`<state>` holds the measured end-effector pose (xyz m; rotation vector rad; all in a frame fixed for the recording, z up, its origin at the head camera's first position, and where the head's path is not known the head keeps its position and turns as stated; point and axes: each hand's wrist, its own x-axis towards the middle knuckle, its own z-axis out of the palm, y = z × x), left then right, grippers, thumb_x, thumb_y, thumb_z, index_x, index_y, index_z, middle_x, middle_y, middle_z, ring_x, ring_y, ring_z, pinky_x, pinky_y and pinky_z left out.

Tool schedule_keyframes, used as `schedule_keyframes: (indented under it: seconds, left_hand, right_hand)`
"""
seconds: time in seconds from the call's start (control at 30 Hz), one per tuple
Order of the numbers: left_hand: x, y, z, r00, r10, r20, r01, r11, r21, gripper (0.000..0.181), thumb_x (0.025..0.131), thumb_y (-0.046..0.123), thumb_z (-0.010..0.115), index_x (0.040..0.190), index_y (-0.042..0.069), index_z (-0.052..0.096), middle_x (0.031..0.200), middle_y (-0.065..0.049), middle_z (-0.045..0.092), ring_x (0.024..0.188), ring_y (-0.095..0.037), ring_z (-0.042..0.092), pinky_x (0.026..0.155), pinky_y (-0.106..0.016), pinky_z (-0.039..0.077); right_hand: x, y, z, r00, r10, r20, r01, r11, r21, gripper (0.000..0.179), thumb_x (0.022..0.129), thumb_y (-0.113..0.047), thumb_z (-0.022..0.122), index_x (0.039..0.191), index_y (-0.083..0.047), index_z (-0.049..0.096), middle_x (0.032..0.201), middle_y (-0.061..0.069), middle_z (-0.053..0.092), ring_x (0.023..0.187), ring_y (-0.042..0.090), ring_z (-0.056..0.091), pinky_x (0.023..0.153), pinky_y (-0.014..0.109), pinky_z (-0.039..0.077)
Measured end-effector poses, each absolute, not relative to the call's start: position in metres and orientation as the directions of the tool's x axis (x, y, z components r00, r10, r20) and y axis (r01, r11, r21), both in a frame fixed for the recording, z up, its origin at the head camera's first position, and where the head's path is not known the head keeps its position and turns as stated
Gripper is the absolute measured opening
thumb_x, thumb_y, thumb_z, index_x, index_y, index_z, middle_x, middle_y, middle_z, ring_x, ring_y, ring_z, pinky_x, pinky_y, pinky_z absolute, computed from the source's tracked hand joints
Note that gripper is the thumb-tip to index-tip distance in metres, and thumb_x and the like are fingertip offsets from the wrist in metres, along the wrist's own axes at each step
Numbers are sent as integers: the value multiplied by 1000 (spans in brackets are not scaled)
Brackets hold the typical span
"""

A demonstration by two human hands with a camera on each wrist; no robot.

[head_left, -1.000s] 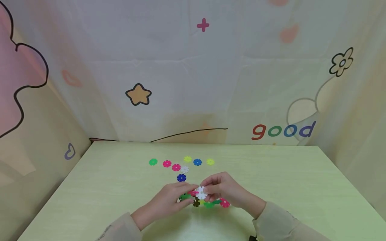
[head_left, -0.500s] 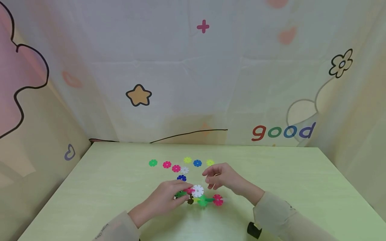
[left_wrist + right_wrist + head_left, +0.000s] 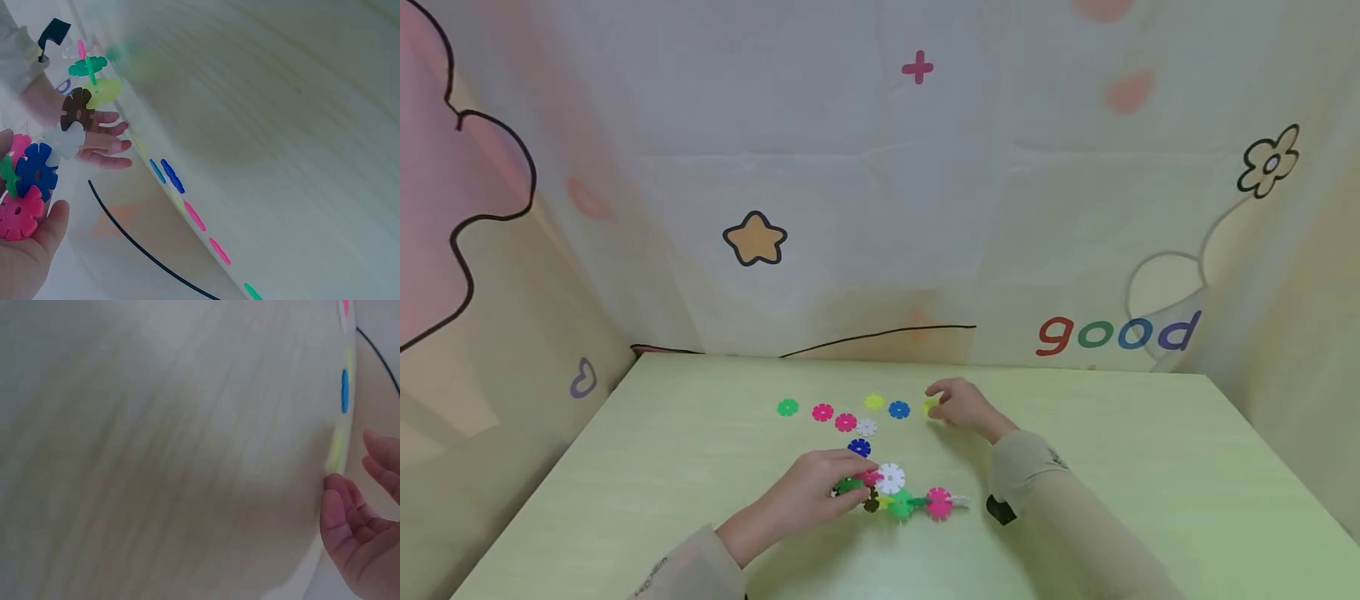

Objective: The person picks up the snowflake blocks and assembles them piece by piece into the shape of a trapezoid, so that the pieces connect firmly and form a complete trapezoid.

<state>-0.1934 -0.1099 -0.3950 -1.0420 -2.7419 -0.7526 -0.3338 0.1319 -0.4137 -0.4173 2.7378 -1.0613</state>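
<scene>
The left hand (image 3: 805,496) grips one end of a chain of joined flower-shaped discs (image 3: 901,504), notched round their rims, in pink, blue, white, brown, yellow and green, that stretches from its fingertips past the near side of the right hand (image 3: 967,408). That right hand, fingers loosely bent and parted, is at a yellow disc (image 3: 336,449) just beside its fingertips. Beyond the left hand lie a dark blue disc (image 3: 859,448) and, farther out, two pink discs (image 3: 822,412).

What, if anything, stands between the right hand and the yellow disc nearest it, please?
Nothing visible: the right hand is right at the yellow disc, and the blue disc lies aside, to the left.
</scene>
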Motion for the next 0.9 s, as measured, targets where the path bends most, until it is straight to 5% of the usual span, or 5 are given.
schedule_keyframes:
  seconds: [0.33, 0.9]
  left_hand:
    - [-192, -111, -393, -751, 601, 275, 656, 626, 422, 27, 82, 20, 63, 108, 12, 63, 103, 2, 65, 94, -10, 60, 80, -22, 49]
    - [-193, -113, -391, -763, 597, 249, 640, 642, 421, 29, 82, 20, 63, 109, 11, 62, 106, 0, 64, 99, -13, 59, 83, -28, 48]
  right_hand:
    - [-344, 137, -425, -949, -313, -21, -254, 806, -535, 27, 74, -9, 67, 100, -2, 64, 100, 12, 62, 84, 21, 53, 75, 34, 43]
    - [-322, 145, -420, -930, -357, -81, -237, 756, -610, 17, 72, 8, 61, 82, -4, 53, 73, 6, 49, 68, 17, 43, 57, 24, 37]
